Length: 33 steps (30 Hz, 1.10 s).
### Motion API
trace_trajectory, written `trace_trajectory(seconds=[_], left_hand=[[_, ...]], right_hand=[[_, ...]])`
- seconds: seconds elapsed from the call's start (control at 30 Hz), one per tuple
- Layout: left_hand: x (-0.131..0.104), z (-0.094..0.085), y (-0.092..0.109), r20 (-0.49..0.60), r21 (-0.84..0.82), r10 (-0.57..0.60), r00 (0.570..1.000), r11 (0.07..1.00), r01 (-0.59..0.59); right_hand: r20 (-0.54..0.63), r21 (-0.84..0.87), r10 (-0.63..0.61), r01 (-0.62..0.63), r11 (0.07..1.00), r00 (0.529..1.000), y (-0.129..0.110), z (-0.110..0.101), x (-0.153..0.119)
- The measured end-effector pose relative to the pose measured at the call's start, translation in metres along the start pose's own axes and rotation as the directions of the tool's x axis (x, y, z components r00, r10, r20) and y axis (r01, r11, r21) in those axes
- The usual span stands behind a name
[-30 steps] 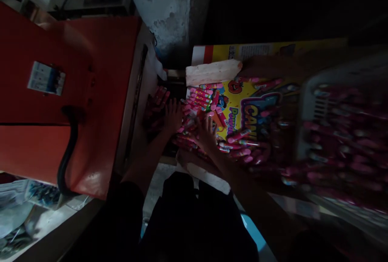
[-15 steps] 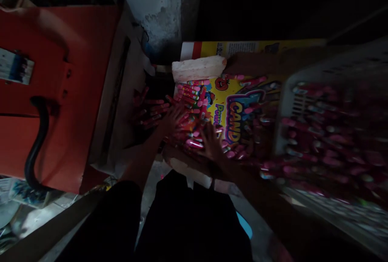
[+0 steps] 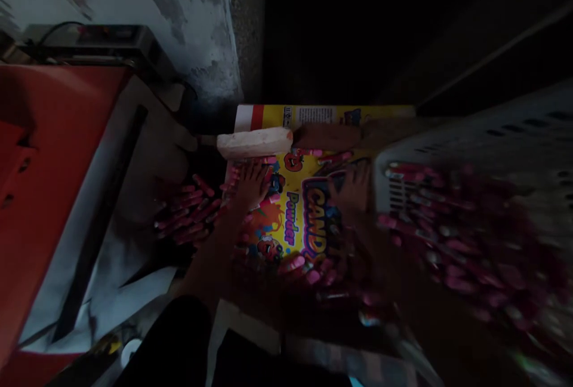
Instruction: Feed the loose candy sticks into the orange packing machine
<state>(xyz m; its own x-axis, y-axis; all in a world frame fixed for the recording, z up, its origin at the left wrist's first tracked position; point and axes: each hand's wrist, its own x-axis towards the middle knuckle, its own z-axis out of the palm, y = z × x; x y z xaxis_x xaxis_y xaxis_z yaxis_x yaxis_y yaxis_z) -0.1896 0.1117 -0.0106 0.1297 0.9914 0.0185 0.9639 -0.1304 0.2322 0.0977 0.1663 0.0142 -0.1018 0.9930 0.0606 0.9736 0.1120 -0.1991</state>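
Observation:
A yellow printed cardboard sheet [image 3: 293,205] reading "CANDY Powder" lies flat in front of me. My left hand [image 3: 252,187] rests at its left part, fingers spread, over pink candy tubes [image 3: 270,202]. Farther right, my right hand [image 3: 355,189] is open on the sheet, fingers apart, beside the basket; it appears to hold nothing. More pink tubes [image 3: 313,270] lie along the near edge of the sheet. Another heap of tubes [image 3: 190,211] sits left of my left hand in the dark gap. Dim light and blur hide what touches my fingertips.
A white plastic basket [image 3: 381,187] full of pink tubes [image 3: 465,243] stands on the right. On the left is a red and grey machine [image 3: 67,118]. A whitish block [image 3: 254,142] lies along the sheet's far side, before a dark area.
My hands have moved apart and farther up the sheet, the right one toward the basket. More of the print shows in the middle, with fewer tubes over it. My view has shifted right.

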Motion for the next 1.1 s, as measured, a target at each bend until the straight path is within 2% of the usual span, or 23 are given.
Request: trace_trajectory(seconds=[0.07, 0.13, 0.23, 0.3, 0.33, 0.4, 0.5, 0.6, 0.7, 0.77, 0.87, 0.93, 1.0, 1.1], left_hand=[[-0.008, 0.0, -0.015, -0.016, 0.024, -0.008, 1.0, 1.0, 0.009], [-0.025, -0.005, -0.04, -0.009, 0.05, -0.008, 1.0, 0.999, 0.009], [-0.058, -0.018, -0.08, 0.043, 0.089, -0.006, 0.999, 0.996, 0.003], [-0.073, -0.025, -0.095, 0.078, 0.097, 0.021, 0.997, 0.995, -0.029], [-0.075, -0.027, -0.097, 0.089, 0.092, 0.048, 0.995, 0.994, -0.056], [-0.068, -0.028, -0.087, 0.093, 0.063, 0.121, 0.988, 0.99, -0.127], [-0.03, -0.02, -0.051, 0.049, 0.012, 0.213, 0.976, 0.977, -0.214], [0.014, -0.007, -0.016, 0.021, -0.007, 0.146, 0.989, 0.989, -0.146], [0.036, 0.006, -0.003, 0.021, 0.0, -0.025, 0.999, 1.0, 0.025], [0.034, 0.01, -0.006, 0.029, 0.012, -0.061, 0.998, 0.998, 0.06], [0.015, 0.007, -0.026, 0.032, 0.02, -0.001, 0.999, 1.0, 0.001], [-0.005, 0.001, -0.045, 0.026, 0.027, 0.023, 0.999, 0.999, -0.023], [-0.027, -0.009, -0.065, 0.021, 0.053, -0.002, 1.0, 0.999, 0.001], [-0.06, -0.02, -0.088, -0.01, 0.087, -0.128, 0.992, 0.988, 0.128]], right_hand=[[0.028, 0.001, -0.037, 0.037, 0.999, 0.999, 0.022, 0.003, 0.032], [0.071, 0.01, -0.065, 0.065, 0.998, 0.995, 0.02, 0.013, 0.045], [0.053, 0.017, -0.03, 0.029, 0.999, 0.998, -0.012, 0.031, 0.041], [0.03, 0.021, -0.013, 0.013, 1.0, 0.999, -0.039, 0.04, 0.035], [0.025, 0.024, -0.009, 0.008, 1.0, 1.0, -0.051, 0.043, 0.033], [0.022, 0.032, 0.023, -0.024, 0.999, 1.0, -0.072, 0.047, 0.032], [-0.026, 0.05, 0.099, -0.098, 0.994, 0.995, -0.088, 0.049, 0.035], [-0.096, 0.049, 0.141, -0.137, 0.989, 0.985, -0.092, 0.049, 0.038], [-0.115, 0.007, 0.125, -0.125, 0.992, 0.985, -0.092, 0.046, 0.043], [-0.104, -0.02, 0.098, -0.101, 0.995, 0.99, -0.091, 0.044, 0.046], [-0.082, -0.013, 0.101, -0.102, 0.995, 0.992, -0.088, 0.045, 0.037], [-0.08, 0.012, 0.112, -0.111, 0.994, 0.99, -0.089, 0.049, 0.017], [-0.059, 0.039, 0.094, -0.092, 0.995, 0.994, -0.097, 0.056, -0.011], [-0.005, 0.11, -0.002, 0.003, 0.994, 1.0, -0.133, 0.069, -0.057]])
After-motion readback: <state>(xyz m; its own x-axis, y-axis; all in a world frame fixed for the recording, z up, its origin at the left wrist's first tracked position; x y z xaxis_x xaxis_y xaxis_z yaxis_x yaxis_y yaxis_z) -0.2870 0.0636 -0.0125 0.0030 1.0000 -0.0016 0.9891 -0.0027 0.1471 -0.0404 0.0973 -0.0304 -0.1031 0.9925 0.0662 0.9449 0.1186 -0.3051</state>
